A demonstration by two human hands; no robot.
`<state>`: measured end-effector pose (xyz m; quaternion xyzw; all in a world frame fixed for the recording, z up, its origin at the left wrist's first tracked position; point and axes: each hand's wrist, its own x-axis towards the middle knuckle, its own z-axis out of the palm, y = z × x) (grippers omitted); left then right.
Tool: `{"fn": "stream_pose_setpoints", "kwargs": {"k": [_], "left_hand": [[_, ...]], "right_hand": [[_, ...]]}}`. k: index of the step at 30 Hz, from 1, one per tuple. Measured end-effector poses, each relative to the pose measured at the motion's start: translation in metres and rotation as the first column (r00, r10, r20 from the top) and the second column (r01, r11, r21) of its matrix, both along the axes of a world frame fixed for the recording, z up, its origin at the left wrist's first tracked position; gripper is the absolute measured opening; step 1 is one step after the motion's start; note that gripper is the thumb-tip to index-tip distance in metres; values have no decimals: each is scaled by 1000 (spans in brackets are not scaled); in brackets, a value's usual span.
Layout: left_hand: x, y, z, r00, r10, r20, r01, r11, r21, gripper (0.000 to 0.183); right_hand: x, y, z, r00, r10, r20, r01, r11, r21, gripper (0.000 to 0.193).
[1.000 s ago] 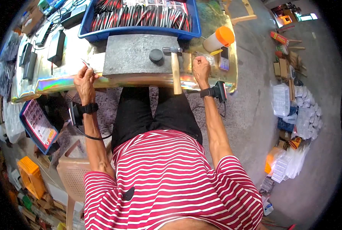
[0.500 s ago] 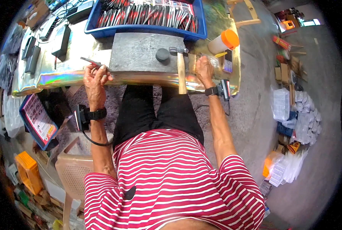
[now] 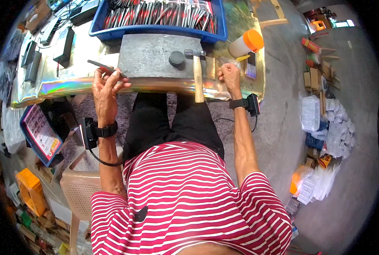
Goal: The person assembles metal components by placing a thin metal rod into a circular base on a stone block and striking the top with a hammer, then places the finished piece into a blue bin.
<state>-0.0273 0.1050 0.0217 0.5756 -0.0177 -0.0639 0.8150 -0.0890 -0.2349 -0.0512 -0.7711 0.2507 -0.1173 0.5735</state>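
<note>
Probably treat the slim stick as light, stiff and perhaps slippery, best taken mid-shaft. Looks dark, straight and narrow, with finer detail too small to tell. Held slanting between thumb and fingers of the left grip, near the front edge of the surface, just beside the grey block. Loosely clenched at the right grip, with nothing showing inside.

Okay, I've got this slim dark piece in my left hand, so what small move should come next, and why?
I'd probably bring the slim dark piece onto the left part of the grey block: your left hand holds it close to the block's near left corner, and that part is bare, while the hammer and black round object sit farther right.
</note>
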Motion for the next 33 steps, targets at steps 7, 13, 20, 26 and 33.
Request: {"fn": "stream_pose_setpoints", "kwargs": {"k": [7, 13, 20, 26, 33], "left_hand": [[-4, -6, -1, 998, -56, -30, 56, 998, -15, 21], [-7, -11, -1, 996, -82, -37, 81, 996, -27, 23], [-11, -13, 3, 992, -120, -39, 120, 993, -16, 20], [-15, -14, -1, 988, -146, -48, 143, 988, -64, 17], [-21, -24, 8, 978, -193, -82, 183, 977, -112, 17]], "right_hand": [[-5, 4, 8, 998, -47, 30, 42, 988, 150, 6], [-5, 3, -2, 998, -21, 63, 16, 996, 86, 5], [-6, 8, -4, 996, -66, 65, 67, 998, -17, 3], [-7, 8, -7, 984, -123, 127, 116, 991, 61, 4], [-8, 7, -6, 980, -131, 153, 114, 987, 112, 10]]}}
